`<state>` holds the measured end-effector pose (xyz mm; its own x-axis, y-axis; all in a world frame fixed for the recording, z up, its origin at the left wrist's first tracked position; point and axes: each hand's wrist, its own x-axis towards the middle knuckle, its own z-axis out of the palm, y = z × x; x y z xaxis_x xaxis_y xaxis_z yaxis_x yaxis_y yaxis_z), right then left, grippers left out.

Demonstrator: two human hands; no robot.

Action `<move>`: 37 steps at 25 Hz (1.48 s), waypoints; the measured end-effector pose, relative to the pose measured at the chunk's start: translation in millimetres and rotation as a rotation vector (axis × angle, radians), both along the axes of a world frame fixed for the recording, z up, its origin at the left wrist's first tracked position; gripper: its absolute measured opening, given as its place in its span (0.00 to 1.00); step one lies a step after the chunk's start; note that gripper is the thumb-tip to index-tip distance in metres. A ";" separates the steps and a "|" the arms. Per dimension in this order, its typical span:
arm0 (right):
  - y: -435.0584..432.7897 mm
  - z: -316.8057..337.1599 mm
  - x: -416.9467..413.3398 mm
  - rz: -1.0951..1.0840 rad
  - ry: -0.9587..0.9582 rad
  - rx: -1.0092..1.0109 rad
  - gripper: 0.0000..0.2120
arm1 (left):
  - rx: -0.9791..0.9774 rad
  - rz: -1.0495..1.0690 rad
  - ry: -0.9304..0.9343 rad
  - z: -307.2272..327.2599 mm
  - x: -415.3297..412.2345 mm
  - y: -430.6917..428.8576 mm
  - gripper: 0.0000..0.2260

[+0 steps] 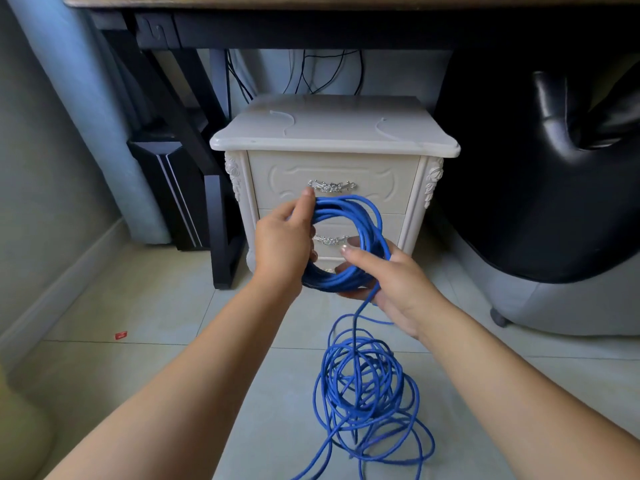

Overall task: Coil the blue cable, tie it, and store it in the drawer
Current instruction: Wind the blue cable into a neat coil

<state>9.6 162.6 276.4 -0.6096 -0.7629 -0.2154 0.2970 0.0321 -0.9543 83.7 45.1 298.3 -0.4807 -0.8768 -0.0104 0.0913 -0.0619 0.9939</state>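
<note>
Pale tiled floor [138,358]: loose blue cable [346,405] tangle at centre, white cabinet [332,133] stood behind it, black desk leg [223,237] beside cabinet, sm. red scrap [121,335] nr left wall.

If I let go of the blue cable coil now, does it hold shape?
Probably not: the untied coil fans apart, so it seems springy. The loose cable on the floor lies in tangled loops, likely snagging when pulled.

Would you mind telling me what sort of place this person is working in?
Probably a home office or bedroom corner, seen from floor level: a white nightstand with drawers stands under a dark desk, a black padded chair sits beside it, and the floor is tiled.
</note>
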 end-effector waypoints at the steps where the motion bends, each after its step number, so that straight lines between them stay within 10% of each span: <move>1: -2.1 0.9 2.9 -0.010 -0.038 -0.041 0.10 | 0.064 0.037 0.027 1.4 -0.6 2.0 0.17; 6: -7.6 6.7 -1.5 -0.241 0.059 -0.040 0.08 | 0.170 0.078 0.075 -1.2 -7.0 26.7 0.18; 14: 1.8 9.3 -24.9 -0.287 0.386 0.141 0.13 | -0.329 -0.362 -0.181 -6.1 16.9 15.6 0.15; 19: 2.8 12.0 -20.6 -0.048 0.939 0.418 0.07 | -0.719 -0.532 -0.359 -5.4 15.1 8.0 0.42; 24: 4.1 10.7 -16.1 0.069 1.144 0.468 0.04 | -0.913 -0.512 -0.554 -8.4 13.6 6.4 0.16; 27: 4.7 11.7 -17.1 -0.004 1.058 0.411 0.06 | -0.910 -0.462 -0.506 -5.6 13.9 7.3 0.04; 37: 6.4 -1.9 -14.8 0.068 0.103 -0.091 0.11 | -0.100 -0.086 -0.061 -7.5 4.5 -3.5 0.07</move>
<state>-5.2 169.0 274.5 -0.5709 -0.8169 -0.0823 0.1974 -0.0393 -0.9795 88.2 41.6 290.8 -0.5550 -0.8307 0.0429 0.0288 0.0323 0.9991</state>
